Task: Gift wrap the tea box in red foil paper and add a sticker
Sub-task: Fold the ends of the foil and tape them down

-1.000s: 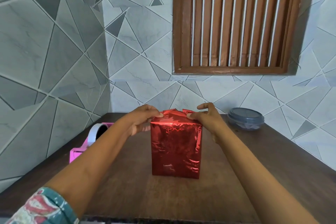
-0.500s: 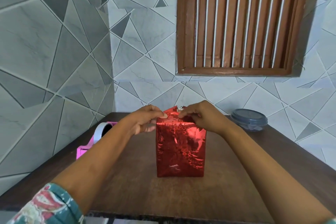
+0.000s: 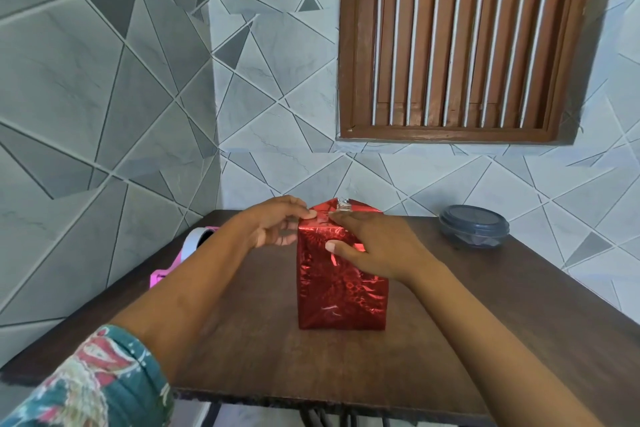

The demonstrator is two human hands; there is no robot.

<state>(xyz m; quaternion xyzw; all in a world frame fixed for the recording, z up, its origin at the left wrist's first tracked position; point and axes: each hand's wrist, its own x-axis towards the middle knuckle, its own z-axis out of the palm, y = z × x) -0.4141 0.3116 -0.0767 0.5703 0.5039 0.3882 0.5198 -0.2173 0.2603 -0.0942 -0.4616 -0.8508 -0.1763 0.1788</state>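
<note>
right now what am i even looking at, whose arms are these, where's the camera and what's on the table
There is no machine here. The arms belong to a person wearing a camera on the head, so the view looks forward and down at their hands. On the brown table stands a foil-wrapped box, upright, with some red foil sticking up at the top. The left hand pinches the foil at the top edge. The right hand lies over the top with its thumb pressed on the front face. Nearby are a pink tape dispenser at the table's left edge and a lidded grey container at the back right, both untouched. No sticker shows.
</note>
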